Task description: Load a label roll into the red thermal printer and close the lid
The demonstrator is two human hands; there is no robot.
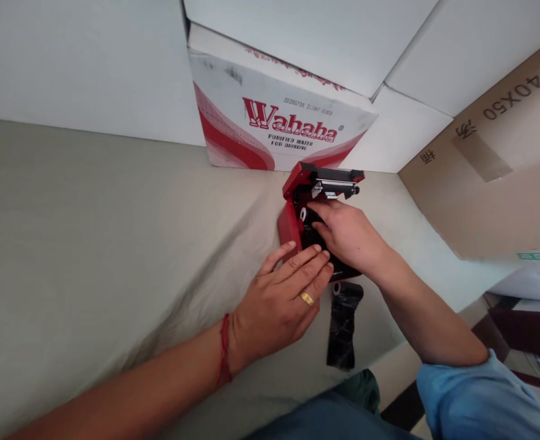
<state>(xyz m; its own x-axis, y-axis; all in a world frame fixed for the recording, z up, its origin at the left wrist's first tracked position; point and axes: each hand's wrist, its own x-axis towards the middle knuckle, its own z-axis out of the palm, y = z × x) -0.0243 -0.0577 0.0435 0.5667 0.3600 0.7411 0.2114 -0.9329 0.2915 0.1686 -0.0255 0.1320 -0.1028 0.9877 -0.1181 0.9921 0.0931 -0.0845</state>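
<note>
A small red and black device (289, 225), which looks like a label printer, stands on the table with its hinged lid (324, 174) raised. Inside it lies a black roll with a white core (303, 214). My right hand (350, 235) reaches in under the lid, thumb and forefinger closed about that roll; the hand hides much of the interior. My left hand (283, 299), fingers stretched out, rests on the near left edge of the device. A second black roll (342, 327), with a wrinkled black strip trailing from it, lies on the table nearer to me.
Behind the device stands a white and red Wahaha water carton (279, 116) among white boxes (306, 36). A brown cardboard box (490, 153) is at the right. The pale covering of the table (91, 256) has creases left of the device.
</note>
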